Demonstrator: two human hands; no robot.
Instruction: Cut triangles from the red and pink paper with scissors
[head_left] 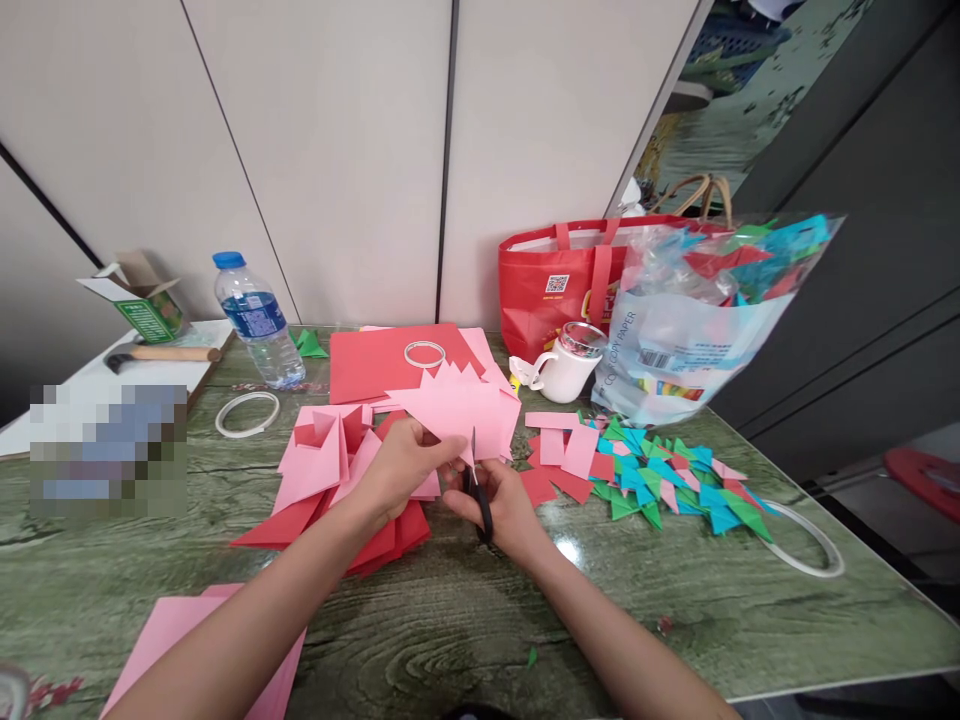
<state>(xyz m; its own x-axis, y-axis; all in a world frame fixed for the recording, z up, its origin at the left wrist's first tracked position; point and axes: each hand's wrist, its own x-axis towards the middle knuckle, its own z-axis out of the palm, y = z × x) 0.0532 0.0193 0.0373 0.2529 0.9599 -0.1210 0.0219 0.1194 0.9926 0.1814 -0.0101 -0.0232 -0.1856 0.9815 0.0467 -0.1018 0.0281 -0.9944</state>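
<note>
My left hand (409, 465) pinches a piece of pink paper (450, 405) with a zigzag upper edge, thumb on top. In my right hand (502, 505) is a pair of scissors (480, 500) with black handles, its blades at the paper's lower edge. One blade shows over the pink surface. Beneath and left of my left hand lie folded pink and red paper pieces (367, 545). Cut pink and red paper pieces (574, 452) lie just right of the scissors.
Small folded green, blue and pink triangles (660, 475) spread at the right. Behind stand a white mug (566, 375), a red bag (536, 290) and a plastic bag (675, 350). A water bottle (259, 325), a tape roll (247, 413) and a hammer (169, 353) are left.
</note>
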